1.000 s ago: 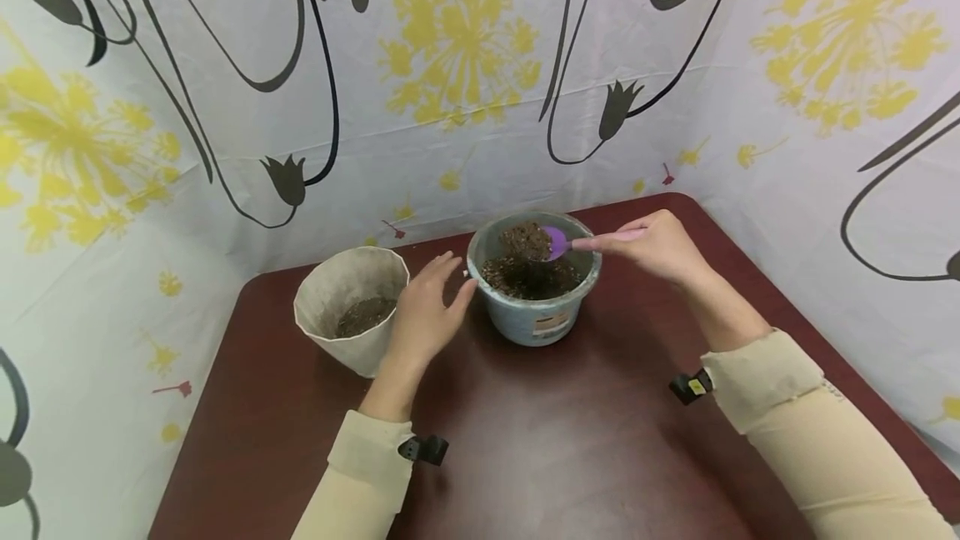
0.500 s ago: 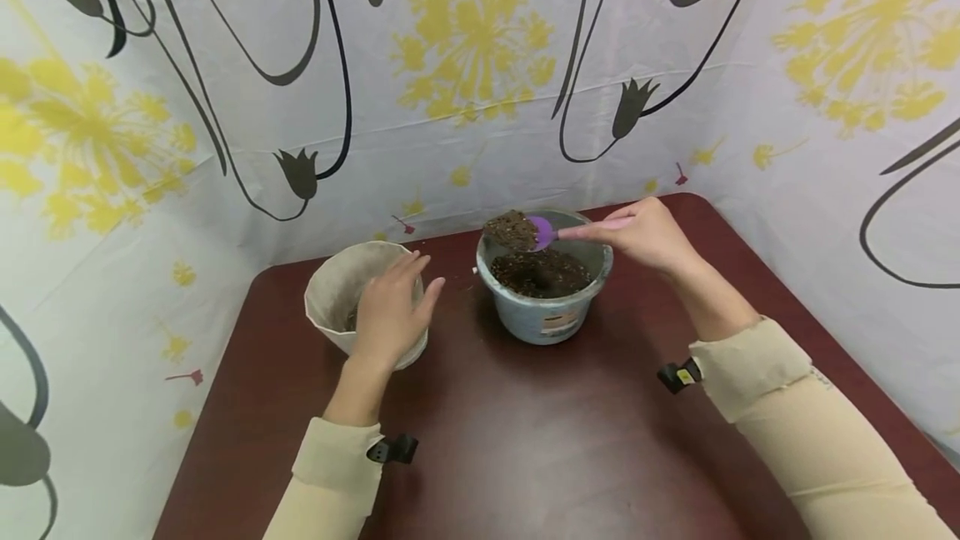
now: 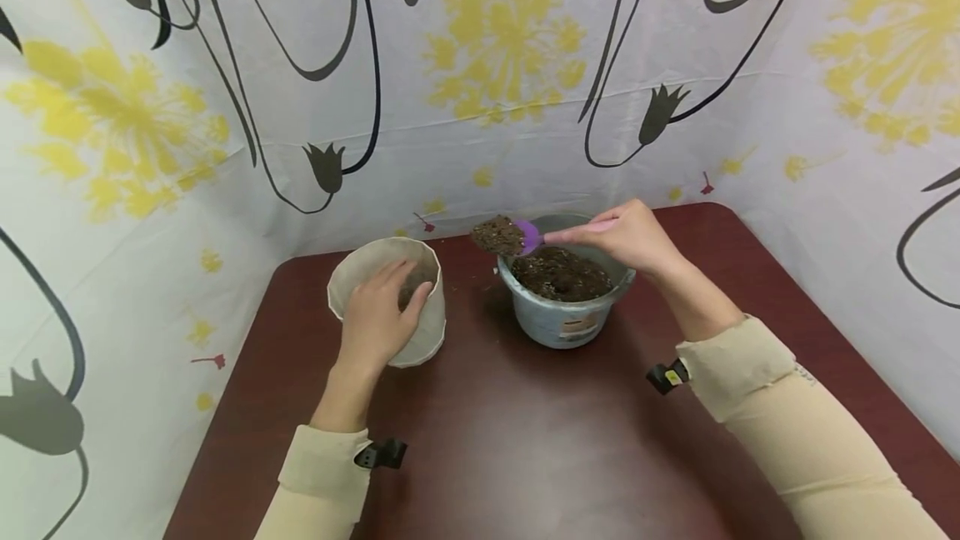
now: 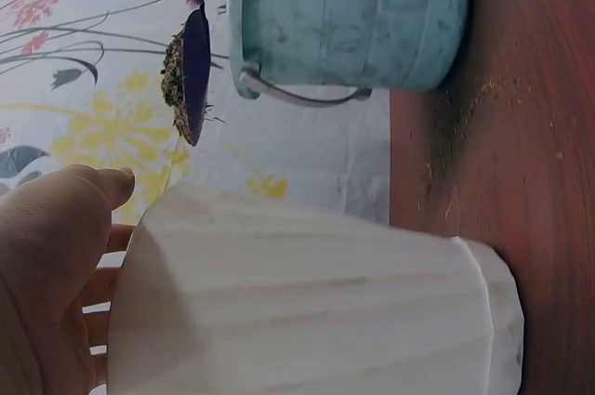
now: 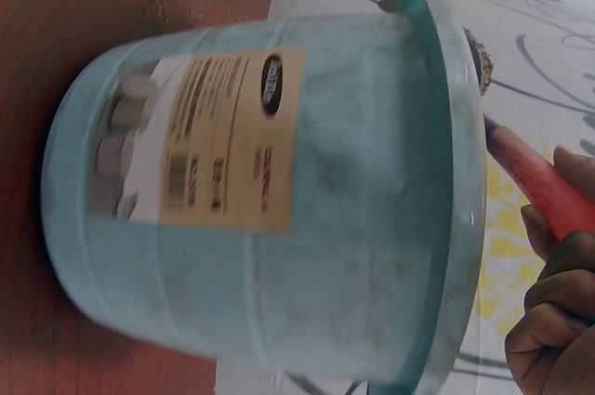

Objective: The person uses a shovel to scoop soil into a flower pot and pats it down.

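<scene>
Left hand (image 3: 377, 317), loosely spread, now at tapered off-white pot (image 3: 424, 330); right hand (image 3: 639, 240) grips pink-handled purple scoop (image 3: 529, 237), brown soil (image 3: 497, 236) swung past round blue bucket (image 3: 542, 319) below: scooping looks done.

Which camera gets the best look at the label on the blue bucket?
The right wrist view: the label appears large there, with its barcode visible. The head view shows it as a small brownish patch on the bucket. The left wrist view shows the bucket without any label.

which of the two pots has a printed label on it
The blue pot, nearer the right hand; its side bears a label, and none shows on the white pot.
</scene>
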`<state>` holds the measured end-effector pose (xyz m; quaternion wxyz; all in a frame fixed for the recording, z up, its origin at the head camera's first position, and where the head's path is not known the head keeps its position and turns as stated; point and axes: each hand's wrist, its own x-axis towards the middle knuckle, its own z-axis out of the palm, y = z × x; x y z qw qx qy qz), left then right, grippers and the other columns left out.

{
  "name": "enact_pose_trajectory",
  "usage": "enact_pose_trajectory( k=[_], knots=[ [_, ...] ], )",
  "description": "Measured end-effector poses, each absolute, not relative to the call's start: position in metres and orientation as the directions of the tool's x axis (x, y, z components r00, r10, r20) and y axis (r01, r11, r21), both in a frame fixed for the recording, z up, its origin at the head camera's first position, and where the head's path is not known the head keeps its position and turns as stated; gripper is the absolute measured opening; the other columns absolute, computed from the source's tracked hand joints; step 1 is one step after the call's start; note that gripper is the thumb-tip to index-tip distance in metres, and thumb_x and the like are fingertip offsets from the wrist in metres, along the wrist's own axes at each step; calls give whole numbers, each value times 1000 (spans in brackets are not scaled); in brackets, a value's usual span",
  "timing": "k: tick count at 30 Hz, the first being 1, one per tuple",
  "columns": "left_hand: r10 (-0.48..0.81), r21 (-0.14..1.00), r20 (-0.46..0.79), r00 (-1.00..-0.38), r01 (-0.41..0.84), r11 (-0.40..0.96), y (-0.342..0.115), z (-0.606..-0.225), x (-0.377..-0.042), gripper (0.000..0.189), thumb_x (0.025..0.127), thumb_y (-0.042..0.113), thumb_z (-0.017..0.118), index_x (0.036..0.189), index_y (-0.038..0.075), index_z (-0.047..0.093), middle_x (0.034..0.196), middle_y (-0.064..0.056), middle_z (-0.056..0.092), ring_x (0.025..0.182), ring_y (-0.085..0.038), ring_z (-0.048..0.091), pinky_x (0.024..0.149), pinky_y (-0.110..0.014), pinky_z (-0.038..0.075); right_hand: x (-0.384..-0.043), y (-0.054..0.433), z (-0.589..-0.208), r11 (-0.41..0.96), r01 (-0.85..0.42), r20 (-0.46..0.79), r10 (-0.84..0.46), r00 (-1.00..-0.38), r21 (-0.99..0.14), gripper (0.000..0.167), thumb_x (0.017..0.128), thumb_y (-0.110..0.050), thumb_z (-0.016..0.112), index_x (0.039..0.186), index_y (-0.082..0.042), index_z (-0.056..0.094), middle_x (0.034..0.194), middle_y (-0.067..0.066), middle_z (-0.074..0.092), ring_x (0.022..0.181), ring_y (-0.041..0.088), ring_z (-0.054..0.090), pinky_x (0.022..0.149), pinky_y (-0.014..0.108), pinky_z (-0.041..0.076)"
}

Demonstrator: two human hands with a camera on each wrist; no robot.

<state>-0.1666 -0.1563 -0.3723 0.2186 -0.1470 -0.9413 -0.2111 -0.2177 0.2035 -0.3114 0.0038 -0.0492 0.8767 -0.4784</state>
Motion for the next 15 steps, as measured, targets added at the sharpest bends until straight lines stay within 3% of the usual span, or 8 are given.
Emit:
enact_pose_trajectory(
  k=[3, 6, 15],
  knots=[
    [163, 332, 463, -871, 341, 879, -166, -372, -163, 46, 100, 38, 63, 132, 6, 67, 135, -13, 64, 122, -36, 61, 101, -56, 47, -219, 192, -309, 538, -86, 35, -104, -994, -839, 61, 64, -62, 88, 45, -16, 54, 44, -7, 37, 56, 9, 29, 56, 28, 38],
    [139, 330, 455, -880, 311, 891, -176, -373, -157, 46, 100, 39, 63, 132, 6, 67, 136, -13, 64, 121, -38, 61, 101, -57, 46, -222, 179, -309, 543, -92, 38, -111, -993, -835, 69, 62, -64, 89, 44, -17, 42, 48, -9, 20, 55, 12, 16, 48, 31, 23],
    [80, 317, 469, -880, 252, 914, -204, -380, -144, 46, 99, 39, 64, 128, 3, 69, 133, -17, 64, 121, -39, 61, 98, -60, 46, -231, 143, -314, 520, -106, 27, -157, -987, -848, 70, 62, -61, 91, 44, -17, 39, 48, -8, 18, 54, 13, 12, 47, 29, 14]
  ],
)
